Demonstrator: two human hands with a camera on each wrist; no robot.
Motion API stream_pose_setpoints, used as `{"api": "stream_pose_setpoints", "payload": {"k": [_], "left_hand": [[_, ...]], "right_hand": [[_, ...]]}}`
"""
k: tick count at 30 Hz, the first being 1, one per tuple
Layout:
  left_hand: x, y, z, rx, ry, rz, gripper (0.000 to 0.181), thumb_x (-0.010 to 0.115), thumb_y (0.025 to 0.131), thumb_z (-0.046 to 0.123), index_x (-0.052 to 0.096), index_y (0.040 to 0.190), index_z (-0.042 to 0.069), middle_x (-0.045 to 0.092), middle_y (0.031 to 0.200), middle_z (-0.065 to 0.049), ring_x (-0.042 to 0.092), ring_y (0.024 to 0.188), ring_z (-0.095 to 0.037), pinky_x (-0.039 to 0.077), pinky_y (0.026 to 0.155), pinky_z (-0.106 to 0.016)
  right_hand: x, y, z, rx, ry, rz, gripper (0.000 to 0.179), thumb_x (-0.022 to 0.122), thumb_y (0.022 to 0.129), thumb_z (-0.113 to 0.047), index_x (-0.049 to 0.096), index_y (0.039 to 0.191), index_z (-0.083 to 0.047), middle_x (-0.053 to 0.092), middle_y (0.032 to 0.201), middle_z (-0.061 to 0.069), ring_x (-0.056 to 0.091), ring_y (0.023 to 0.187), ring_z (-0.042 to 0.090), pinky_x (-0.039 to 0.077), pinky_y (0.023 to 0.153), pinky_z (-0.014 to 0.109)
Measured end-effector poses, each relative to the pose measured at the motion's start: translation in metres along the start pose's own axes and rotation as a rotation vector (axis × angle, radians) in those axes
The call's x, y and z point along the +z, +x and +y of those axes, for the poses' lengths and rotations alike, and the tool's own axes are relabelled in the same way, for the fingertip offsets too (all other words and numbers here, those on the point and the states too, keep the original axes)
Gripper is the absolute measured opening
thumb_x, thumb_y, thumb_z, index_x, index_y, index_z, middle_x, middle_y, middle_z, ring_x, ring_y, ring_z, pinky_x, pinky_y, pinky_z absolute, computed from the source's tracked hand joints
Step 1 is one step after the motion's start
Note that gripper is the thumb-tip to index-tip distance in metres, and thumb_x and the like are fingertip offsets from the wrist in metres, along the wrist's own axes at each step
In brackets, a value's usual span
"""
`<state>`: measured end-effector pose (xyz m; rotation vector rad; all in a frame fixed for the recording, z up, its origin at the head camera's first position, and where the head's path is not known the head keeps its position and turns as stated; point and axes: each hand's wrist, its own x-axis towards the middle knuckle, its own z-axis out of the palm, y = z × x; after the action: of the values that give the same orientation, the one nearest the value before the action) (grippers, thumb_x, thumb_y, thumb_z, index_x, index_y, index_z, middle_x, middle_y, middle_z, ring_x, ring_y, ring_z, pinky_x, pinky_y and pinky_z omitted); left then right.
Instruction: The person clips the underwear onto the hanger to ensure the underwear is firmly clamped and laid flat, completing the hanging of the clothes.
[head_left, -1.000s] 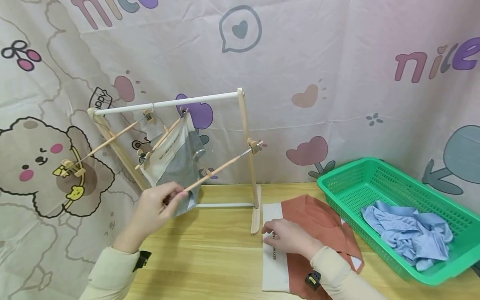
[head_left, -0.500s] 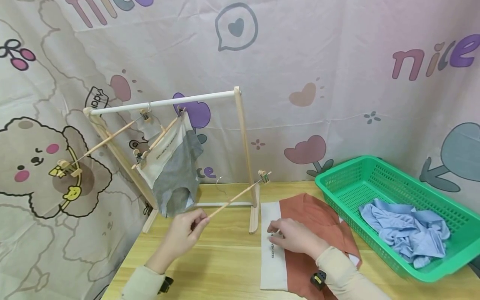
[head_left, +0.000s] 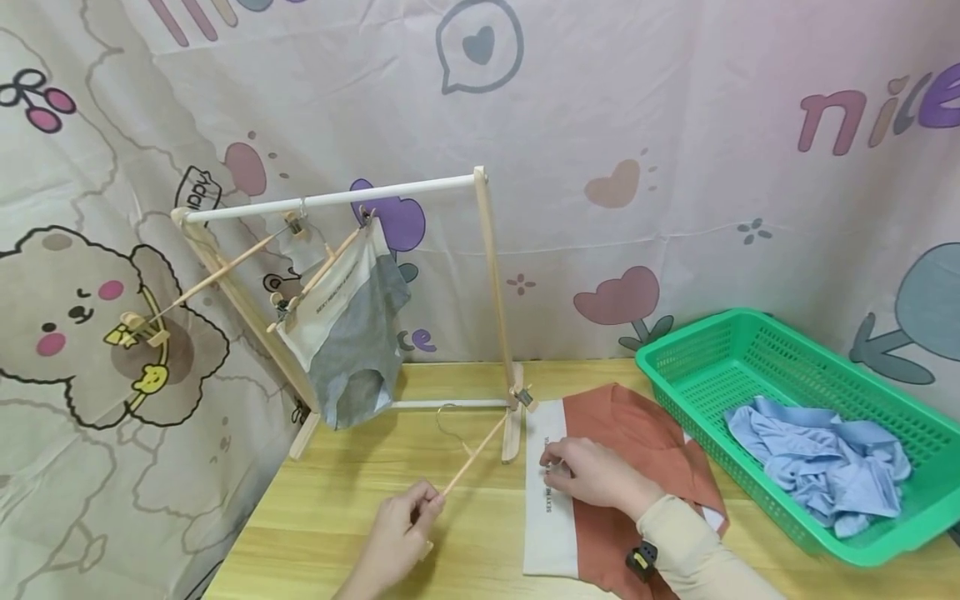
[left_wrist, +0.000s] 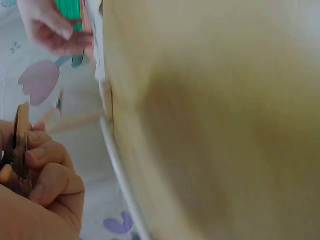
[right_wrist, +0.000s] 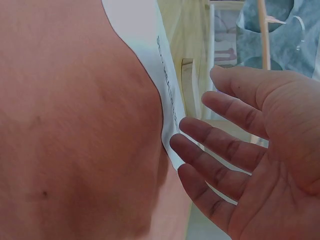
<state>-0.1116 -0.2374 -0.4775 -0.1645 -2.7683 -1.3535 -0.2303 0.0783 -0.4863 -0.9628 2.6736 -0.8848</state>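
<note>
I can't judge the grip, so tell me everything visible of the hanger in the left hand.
The hanger is slim and wood-coloured, with a thin metallic-looking hook mid-length and a clip at its far end. It bears no garment. It slants over the table, its far end overlapping the rack in the head view; contact is unclear. The left hand grips its near end, at a second clip.

A winking bear (head_left: 82, 333) is decorating the backdrop (head_left: 675, 192) behind my table (head_left: 315, 517)

On its creased fabric, cherries (head_left: 47, 118) are showing above the bear and a pink tulip (head_left: 618, 296) is rising to my right. Further right, a green basket (head_left: 840, 377) is standing on the table, with a crumpled blue cloth (head_left: 825, 467) lying inside. At my left I am seeing a wooden rack (head_left: 497, 292) with a white top bar (head_left: 427, 188); a grey-and-white garment (head_left: 360, 333) is hanging from it by a clipped hanger (head_left: 328, 267).
</note>
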Motion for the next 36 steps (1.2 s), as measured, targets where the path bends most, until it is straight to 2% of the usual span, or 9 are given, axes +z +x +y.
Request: {"api": "stream_pose_setpoints", "payload": {"k": [4, 9, 16, 20, 23, 27, 33, 36], "left_hand": [[0.018, -0.008, -0.002, -0.050, -0.023, -0.036, 0.021, 0.061, 0.109, 0.019, 0.066, 0.093, 0.007, 0.055, 0.071, 0.007, 0.046, 0.058, 0.002, 0.041, 0.053, -0.017], [0.036, -0.016, -0.001, -0.050, -0.065, -0.088, 0.024, 0.055, 0.112, 0.022, 0.064, 0.098, 0.005, 0.053, 0.074, 0.008, 0.046, 0.064, 0.002, 0.044, 0.058, -0.019], [0.059, -0.022, 0.008, -0.063, -0.099, -0.136, 0.023, 0.049, 0.114, 0.023, 0.057, 0.101, 0.005, 0.052, 0.074, 0.007, 0.045, 0.061, 0.000, 0.043, 0.054, -0.020], [0.070, -0.022, 0.016, -0.111, -0.072, -0.172, 0.020, 0.046, 0.115, 0.023, 0.053, 0.104, 0.009, 0.049, 0.075, 0.007, 0.043, 0.060, -0.002, 0.040, 0.053, -0.021], [0.074, -0.021, 0.022, -0.140, -0.062, -0.209, 0.018, 0.044, 0.115, 0.025, 0.051, 0.106, 0.011, 0.047, 0.076, 0.006, 0.040, 0.060, -0.005, 0.037, 0.052, -0.023], [0.077, -0.015, 0.025, -0.153, -0.105, -0.278, 0.017, 0.045, 0.115, 0.025, 0.049, 0.107, 0.012, 0.046, 0.078, 0.005, 0.041, 0.062, -0.007, 0.035, 0.052, -0.022], [0.075, -0.007, 0.024, -0.103, -0.134, -0.429, 0.020, 0.057, 0.111, 0.027, 0.055, 0.114, 0.008, 0.055, 0.082, 0.009, 0.049, 0.066, -0.002, 0.043, 0.060, -0.020], [0.072, -0.007, 0.027, -0.128, -0.176, -0.484, 0.026, 0.069, 0.104, 0.026, 0.060, 0.119, 0.007, 0.059, 0.082, 0.009, 0.052, 0.067, -0.001, 0.044, 0.062, -0.018]], "right_hand": [[0.002, -0.002, 0.001, -0.004, -0.006, -0.004, 0.017, 0.078, 0.097, -0.022, 0.077, 0.112, -0.013, 0.074, 0.100, -0.005, 0.064, 0.086, 0.008, 0.056, 0.075, 0.030], [0.004, -0.004, 0.002, -0.013, -0.002, 0.002, 0.016, 0.078, 0.097, -0.021, 0.077, 0.111, -0.014, 0.072, 0.097, -0.005, 0.062, 0.083, 0.010, 0.053, 0.073, 0.029], [0.003, -0.008, 0.002, -0.031, -0.026, 0.014, 0.012, 0.077, 0.097, -0.021, 0.076, 0.108, -0.016, 0.071, 0.095, -0.004, 0.061, 0.083, 0.008, 0.051, 0.070, 0.028], [0.003, -0.011, 0.000, -0.039, -0.057, 0.013, 0.012, 0.077, 0.097, -0.020, 0.076, 0.108, -0.017, 0.070, 0.096, -0.004, 0.057, 0.081, 0.005, 0.049, 0.069, 0.027], [0.003, -0.013, -0.001, -0.035, -0.068, 0.007, 0.013, 0.079, 0.096, -0.021, 0.077, 0.109, -0.017, 0.068, 0.095, -0.005, 0.053, 0.078, 0.004, 0.048, 0.068, 0.026], [0.003, -0.015, -0.001, -0.027, -0.067, -0.006, 0.015, 0.081, 0.095, -0.021, 0.077, 0.109, -0.018, 0.064, 0.089, -0.007, 0.049, 0.073, 0.003, 0.045, 0.064, 0.025], [0.002, -0.022, -0.002, -0.046, -0.094, -0.014, 0.015, 0.081, 0.095, -0.021, 0.078, 0.109, -0.018, 0.063, 0.089, -0.007, 0.046, 0.072, 0.003, 0.043, 0.063, 0.024], [0.000, -0.031, -0.004, -0.081, -0.122, -0.012, 0.014, 0.081, 0.096, -0.023, 0.078, 0.109, -0.019, 0.064, 0.091, -0.008, 0.045, 0.073, 0.001, 0.044, 0.065, 0.024]]}}
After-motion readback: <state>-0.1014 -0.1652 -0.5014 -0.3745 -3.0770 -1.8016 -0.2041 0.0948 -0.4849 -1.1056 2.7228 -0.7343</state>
